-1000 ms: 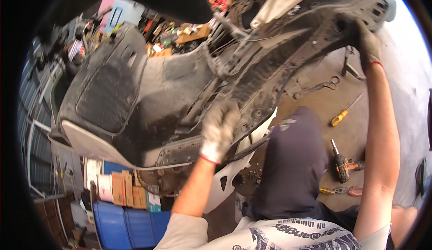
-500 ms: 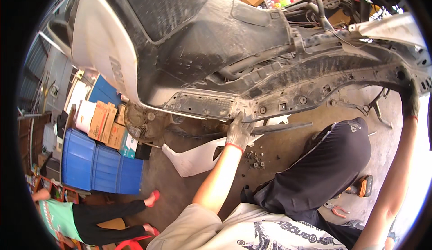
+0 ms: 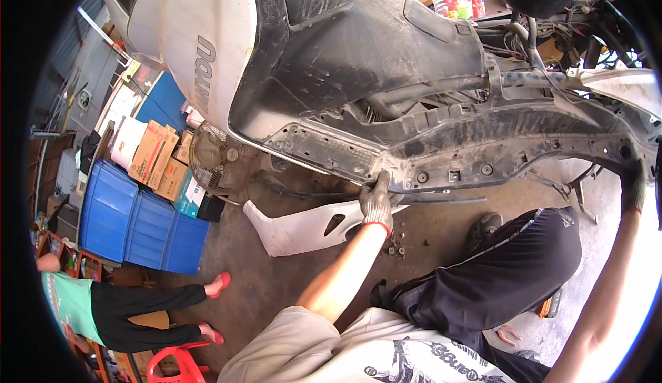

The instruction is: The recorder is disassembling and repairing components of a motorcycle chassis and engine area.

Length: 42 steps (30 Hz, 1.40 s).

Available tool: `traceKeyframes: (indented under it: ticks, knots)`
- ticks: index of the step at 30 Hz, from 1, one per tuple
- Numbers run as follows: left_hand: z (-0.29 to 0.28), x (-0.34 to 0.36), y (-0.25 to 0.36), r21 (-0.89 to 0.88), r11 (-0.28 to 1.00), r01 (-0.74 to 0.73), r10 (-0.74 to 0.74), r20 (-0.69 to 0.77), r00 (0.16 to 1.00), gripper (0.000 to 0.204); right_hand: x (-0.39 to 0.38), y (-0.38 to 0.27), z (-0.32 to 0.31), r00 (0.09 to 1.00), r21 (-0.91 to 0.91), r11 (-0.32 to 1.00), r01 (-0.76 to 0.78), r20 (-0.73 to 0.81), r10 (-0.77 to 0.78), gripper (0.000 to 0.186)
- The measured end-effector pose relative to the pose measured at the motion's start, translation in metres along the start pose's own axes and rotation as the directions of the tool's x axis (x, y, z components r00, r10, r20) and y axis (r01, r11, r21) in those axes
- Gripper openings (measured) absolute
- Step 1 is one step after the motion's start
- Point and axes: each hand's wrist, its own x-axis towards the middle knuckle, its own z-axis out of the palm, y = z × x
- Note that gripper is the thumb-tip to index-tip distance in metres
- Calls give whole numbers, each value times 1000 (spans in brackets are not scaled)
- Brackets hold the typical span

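Touching dark side trim (image 3: 476, 145), left hand (image 3: 377, 202) at lower edge, right hand (image 3: 632, 188) at right end, can't tell if fingers clamp; white panel (image 3: 300, 231) off, on floor (image 3: 265, 293), trim still on scooter (image 3: 358, 52).

"Where's the fan (image 3: 219, 160)?"
"Left of the loose panel (image 3: 296, 231) — right of the boxes (image 3: 153, 154)."
"The small parts (image 3: 395, 250)?"
"On the floor (image 3: 258, 297), between that panel and the person's leg (image 3: 483, 273)."
"The scooter body (image 3: 386, 55)?"
"Ahead of the person, beyond the panel."
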Motion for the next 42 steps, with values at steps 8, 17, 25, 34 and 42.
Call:
traceKeyframes:
  ticks: [8, 17, 25, 34, 42]
  knots:
    - [-4, 5, 2, 34, 998, -46, 44, 61, 997, 36, -14, -21, 15, 965, -725, 637, 262, 188, -183, 42]
    - [-27, 13, 12, -63, 998, -2, 10, 127, 992, 32, -21, -29, 31, 933, -684, 635, 359, 246, -264, 42]
    - [-19, 2, 20, -141, 990, -8, 25, 121, 992, 43, -6, -9, 12, 997, -302, 950, 75, -11, -82, 41]
    - [-28, -12, 37, -7, 1000, 14, -13, 132, 991, 38, -1, -7, -9, 996, -185, 982, -34, -85, 19, 38]
    - [-43, 8, 57, 173, 984, -40, 14, 145, 989, 45, -3, -2, -20, 998, -15, 1000, -17, 66, 18, 51]
